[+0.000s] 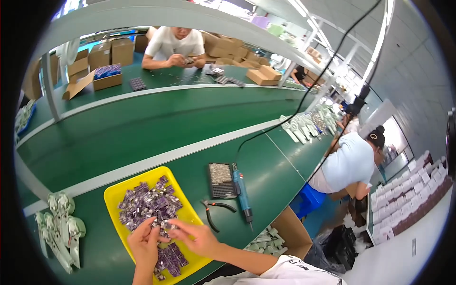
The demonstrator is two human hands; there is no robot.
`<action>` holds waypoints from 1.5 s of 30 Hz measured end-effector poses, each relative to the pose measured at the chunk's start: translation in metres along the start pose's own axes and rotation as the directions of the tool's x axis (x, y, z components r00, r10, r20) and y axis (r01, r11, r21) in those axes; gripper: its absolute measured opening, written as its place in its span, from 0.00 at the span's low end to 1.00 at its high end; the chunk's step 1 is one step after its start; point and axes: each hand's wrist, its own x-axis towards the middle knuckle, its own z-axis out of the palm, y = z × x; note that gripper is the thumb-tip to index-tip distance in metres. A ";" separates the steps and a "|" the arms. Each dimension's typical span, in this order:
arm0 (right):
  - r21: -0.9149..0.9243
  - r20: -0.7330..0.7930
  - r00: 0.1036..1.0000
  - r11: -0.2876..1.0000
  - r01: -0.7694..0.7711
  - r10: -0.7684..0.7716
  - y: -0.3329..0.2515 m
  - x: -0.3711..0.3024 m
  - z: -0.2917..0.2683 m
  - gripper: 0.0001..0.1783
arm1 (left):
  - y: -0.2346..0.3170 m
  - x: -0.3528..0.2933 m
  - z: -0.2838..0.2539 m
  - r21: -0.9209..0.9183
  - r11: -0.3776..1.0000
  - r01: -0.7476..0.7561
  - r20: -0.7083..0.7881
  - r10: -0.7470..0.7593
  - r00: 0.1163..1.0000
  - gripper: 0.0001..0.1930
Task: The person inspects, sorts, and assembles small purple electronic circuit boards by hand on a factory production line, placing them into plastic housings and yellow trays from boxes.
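Note:
A yellow tray (189,214) on the green bench holds a heap of small purple circuit boards (149,202) with silvery parts on them. Above its near half, my left hand (144,244) pinches a small circuit board (163,225) between thumb and fingers. My right hand (202,239) comes in from the right, its thumb and fingertips closed at the same spot. Whether the right fingers grip that board or a separate small piece is too small to tell. More boards lie in the tray below both hands.
Right of the tray are pliers (212,211), a blue electric screwdriver (242,194) and a black box of screws (220,180). Pale green plastic housings (61,228) lie at left. An open carton (292,232) stands by the bench edge. A co-worker (175,47) sits opposite.

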 end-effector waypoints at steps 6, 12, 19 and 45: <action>0.438 -0.056 0.981 0.888 -0.142 0.184 -0.002 0.010 -0.005 0.23 | 0.019 0.012 0.004 -0.003 1.000 0.028 -0.134 -0.028 0.991 0.20; 0.459 0.110 0.963 0.846 -0.270 0.248 -0.009 0.017 -0.017 0.21 | 0.010 0.010 0.003 -0.073 0.997 -0.003 0.101 0.010 0.995 0.22; 0.477 0.128 0.970 0.845 -0.243 0.206 -0.002 0.016 -0.015 0.20 | 0.022 0.006 0.009 0.087 0.980 -0.178 0.125 0.166 0.978 0.34; -0.194 -0.269 0.921 0.952 0.236 -0.283 -0.005 0.014 0.023 0.12 | 0.015 0.001 0.008 0.241 0.931 -0.275 0.047 0.272 0.961 0.14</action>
